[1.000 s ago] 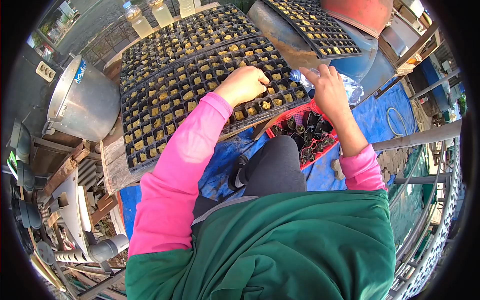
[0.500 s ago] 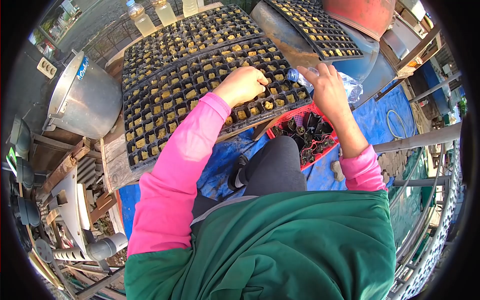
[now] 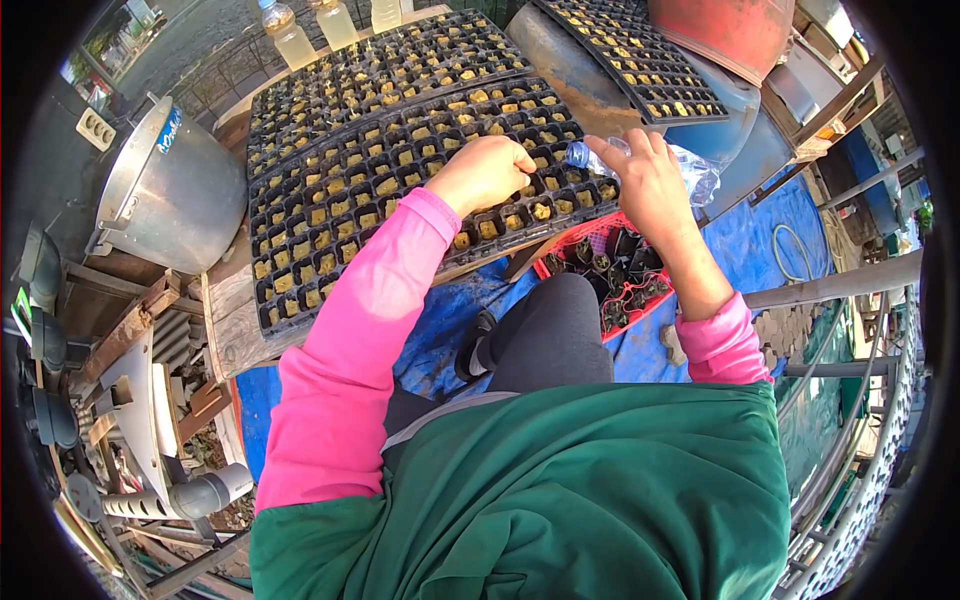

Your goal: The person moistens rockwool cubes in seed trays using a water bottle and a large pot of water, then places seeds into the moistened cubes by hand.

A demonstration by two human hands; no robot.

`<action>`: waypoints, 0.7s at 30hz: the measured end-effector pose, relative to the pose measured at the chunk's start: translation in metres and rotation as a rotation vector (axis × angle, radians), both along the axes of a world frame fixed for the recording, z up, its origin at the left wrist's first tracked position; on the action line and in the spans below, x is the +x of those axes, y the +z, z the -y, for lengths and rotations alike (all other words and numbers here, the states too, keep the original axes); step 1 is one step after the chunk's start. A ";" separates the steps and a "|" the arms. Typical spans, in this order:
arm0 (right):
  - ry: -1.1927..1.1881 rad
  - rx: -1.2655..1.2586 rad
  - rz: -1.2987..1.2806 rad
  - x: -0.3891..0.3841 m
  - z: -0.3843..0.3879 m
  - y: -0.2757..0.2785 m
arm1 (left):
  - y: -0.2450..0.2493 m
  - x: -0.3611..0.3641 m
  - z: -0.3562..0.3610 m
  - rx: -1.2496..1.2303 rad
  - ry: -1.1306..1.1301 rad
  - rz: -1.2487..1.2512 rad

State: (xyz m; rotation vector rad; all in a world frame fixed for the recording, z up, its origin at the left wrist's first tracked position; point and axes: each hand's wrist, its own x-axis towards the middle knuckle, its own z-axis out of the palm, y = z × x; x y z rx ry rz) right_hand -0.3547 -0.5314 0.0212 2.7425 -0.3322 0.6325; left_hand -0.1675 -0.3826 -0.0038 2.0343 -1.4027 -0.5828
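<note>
Watching through the head camera, I am seeing the left grip [image 3: 485, 172] curling into a loose fist over the near tray [image 3: 330, 215]. Its fingertips [image 3: 524, 160] are pinching together and touching a cell close to the tray's right end. I cannot tell whether anything is lying between them, as it is too small to make out.

The right grip [image 3: 648, 185] is closing around a clear bottle [image 3: 698, 175] and holding it tilted. The bottle's blue cap [image 3: 576, 153] is pointing toward the left fingertips, just over the tray's right edge.

The near tray is sitting on a wooden tabletop [image 3: 228, 335], with yellowish cubes filling its black cells. A second tray [image 3: 380, 70] is lying just behind it, edge to edge. A third tray [image 3: 640, 60] is resting on a blue barrel [image 3: 725, 115] further right.

Below the right grip, a red crate [image 3: 592, 232] of black pots is standing on a blue tarp [image 3: 770, 225]. A metal tub [image 3: 175, 205] is leaning beside the tabletop's left end.
</note>
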 end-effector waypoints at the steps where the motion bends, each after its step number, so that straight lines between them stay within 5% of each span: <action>1: 0.001 -0.002 0.004 0.000 0.000 0.000 | -0.001 0.000 0.000 0.000 0.001 0.000; 21: 0.038 -0.018 0.007 0.007 -0.015 0.004 | 0.001 0.005 -0.010 -0.002 -0.013 0.053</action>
